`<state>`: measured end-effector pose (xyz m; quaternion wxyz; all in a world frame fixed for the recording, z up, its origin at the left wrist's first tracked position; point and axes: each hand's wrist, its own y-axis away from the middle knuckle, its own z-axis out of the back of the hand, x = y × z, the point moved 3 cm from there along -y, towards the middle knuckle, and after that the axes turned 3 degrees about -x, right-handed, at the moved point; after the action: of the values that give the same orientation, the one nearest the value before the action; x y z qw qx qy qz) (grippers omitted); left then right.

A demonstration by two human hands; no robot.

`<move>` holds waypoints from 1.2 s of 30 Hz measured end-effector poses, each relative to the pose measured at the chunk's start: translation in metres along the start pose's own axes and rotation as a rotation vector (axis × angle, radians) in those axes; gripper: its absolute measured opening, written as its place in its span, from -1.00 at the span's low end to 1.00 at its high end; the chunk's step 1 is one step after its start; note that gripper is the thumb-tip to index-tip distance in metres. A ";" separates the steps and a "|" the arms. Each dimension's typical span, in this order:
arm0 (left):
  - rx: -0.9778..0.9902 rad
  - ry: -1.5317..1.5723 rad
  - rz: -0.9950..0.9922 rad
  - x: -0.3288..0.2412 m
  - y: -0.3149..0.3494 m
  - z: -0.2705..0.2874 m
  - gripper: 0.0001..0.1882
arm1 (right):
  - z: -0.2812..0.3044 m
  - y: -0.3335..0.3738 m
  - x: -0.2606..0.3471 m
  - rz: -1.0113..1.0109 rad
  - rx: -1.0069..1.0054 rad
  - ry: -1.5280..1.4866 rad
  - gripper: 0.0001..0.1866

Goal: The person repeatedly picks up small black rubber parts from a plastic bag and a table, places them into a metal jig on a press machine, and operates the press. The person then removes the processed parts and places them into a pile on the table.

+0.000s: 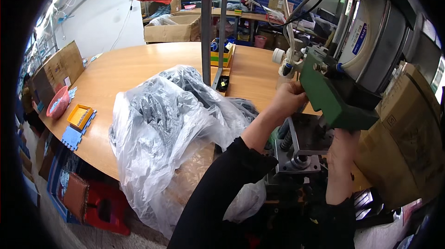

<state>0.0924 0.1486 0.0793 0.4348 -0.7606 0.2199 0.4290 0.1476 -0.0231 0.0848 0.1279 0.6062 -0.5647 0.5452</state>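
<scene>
Press with green head stands at right of wooden table, hiding fingers of right hand; left hand curls close by its left side, either grip impossible to tell. Plastic bag sprawls over table edge; cardboard box crowds press on right.

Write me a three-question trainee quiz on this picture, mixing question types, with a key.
1. True or false: the clear plastic lies to the left of the left hand.

2. Multiple choice: what colour is the basket near the left edge of the table?
A) black
B) pink
C) white

3. Short answer: what hides the fingers of the right hand from this view?

Key:
1. True.
2. B.
3. The green machine head.
</scene>
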 end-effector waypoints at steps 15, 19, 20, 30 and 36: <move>-0.188 -0.020 -0.049 0.003 0.012 -0.007 -0.83 | -0.005 0.002 0.001 0.128 0.030 0.265 -0.66; -0.166 0.013 0.101 -0.011 0.015 -0.008 -0.83 | -0.005 0.003 0.014 0.106 0.088 0.389 -0.65; -0.116 -0.023 0.115 -0.012 0.014 -0.002 -0.82 | -0.008 0.004 0.016 0.092 0.095 0.379 -0.64; -0.046 -0.117 0.070 -0.005 0.006 0.004 -0.80 | -0.008 -0.001 0.003 0.112 0.069 0.314 -0.63; -0.188 -0.054 -0.039 0.006 0.011 -0.007 -0.83 | -0.007 0.001 0.000 0.190 0.054 0.374 -0.69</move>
<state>0.0907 0.1373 0.0711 0.3757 -0.7903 0.1523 0.4595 0.1430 -0.0182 0.0870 0.1620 0.4418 -0.5709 0.6728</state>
